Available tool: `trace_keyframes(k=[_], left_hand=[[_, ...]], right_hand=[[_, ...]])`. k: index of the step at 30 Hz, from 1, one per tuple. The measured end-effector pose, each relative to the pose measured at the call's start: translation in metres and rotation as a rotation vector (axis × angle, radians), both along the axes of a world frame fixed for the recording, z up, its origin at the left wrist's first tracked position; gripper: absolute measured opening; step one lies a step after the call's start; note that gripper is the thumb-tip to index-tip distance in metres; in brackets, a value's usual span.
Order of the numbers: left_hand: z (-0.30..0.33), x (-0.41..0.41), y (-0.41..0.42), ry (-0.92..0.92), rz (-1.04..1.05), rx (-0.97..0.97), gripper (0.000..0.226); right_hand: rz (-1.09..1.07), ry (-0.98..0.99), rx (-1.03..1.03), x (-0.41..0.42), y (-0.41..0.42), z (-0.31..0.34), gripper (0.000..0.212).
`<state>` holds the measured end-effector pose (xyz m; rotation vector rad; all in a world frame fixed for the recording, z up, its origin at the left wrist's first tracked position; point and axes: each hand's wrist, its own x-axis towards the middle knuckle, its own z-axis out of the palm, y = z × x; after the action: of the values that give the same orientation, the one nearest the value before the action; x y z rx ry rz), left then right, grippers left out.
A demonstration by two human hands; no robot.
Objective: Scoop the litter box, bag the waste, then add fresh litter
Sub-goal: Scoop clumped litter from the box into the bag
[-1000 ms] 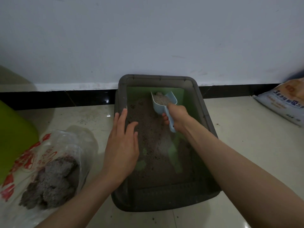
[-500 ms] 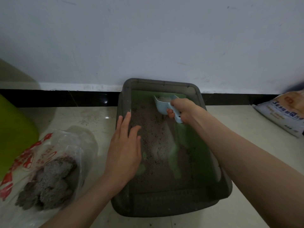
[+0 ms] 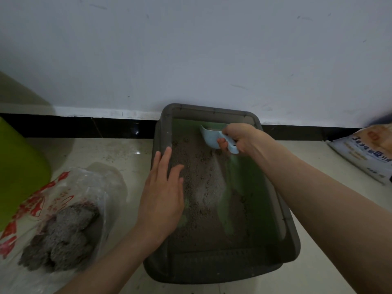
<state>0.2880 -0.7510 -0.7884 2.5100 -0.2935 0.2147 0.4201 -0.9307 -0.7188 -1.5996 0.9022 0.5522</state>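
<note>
A grey litter box [image 3: 292, 236] with a green inside stands on the floor against the wall, with a thin layer of brownish litter [image 3: 203, 183] and bare green patches. My right hand [image 3: 241, 136] grips the handle of a light blue scoop [image 3: 211, 136] at the box's far right corner; the scoop holds some litter. My left hand [image 3: 163, 194] lies flat with straight fingers over the box's left rim. A clear plastic bag [image 3: 63, 213] with red print lies left of the box and holds grey waste clumps.
A white litter sack [image 3: 367, 153] with printed text lies at the right by the wall. A lime-green object [image 3: 19, 170] stands at the far left. Black skirting runs along the wall behind the box. Pale tiled floor surrounds everything.
My right hand has carried the scoop from the box's middle toward the far right corner. The box has turned slightly. My left hand stays on the left rim.
</note>
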Motion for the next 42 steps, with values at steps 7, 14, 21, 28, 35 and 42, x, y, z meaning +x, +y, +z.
trace_keyframes(k=[7, 14, 21, 28, 35, 42], left_hand=[[0.001, 0.001, -0.001, -0.027, 0.004, 0.022, 0.046], [0.000, -0.001, 0.000, -0.025, 0.005, 0.031, 0.047], [-0.001, 0.000, 0.000, -0.025, -0.003, 0.028, 0.045], [0.002, 0.000, 0.000, -0.008, 0.007, 0.030, 0.051], [0.006, 0.000, -0.001, 0.032, 0.001, 0.043, 0.060], [0.006, -0.001, -0.001, 0.080, 0.014, 0.024, 0.058]], right_hand=[[0.002, 0.021, -0.007, 0.000, 0.003, 0.005, 0.017], [-0.012, 0.024, 0.009, 0.000, 0.008, 0.013, 0.031], [-0.018, 0.009, 0.007, 0.000, 0.007, 0.022, 0.028], [-0.032, -0.006, -0.026, -0.002, 0.009, 0.024, 0.031], [-0.030, 0.002, -0.025, 0.001, 0.010, 0.025, 0.028], [-0.093, -0.045, 0.069, 0.007, 0.008, 0.027, 0.012]])
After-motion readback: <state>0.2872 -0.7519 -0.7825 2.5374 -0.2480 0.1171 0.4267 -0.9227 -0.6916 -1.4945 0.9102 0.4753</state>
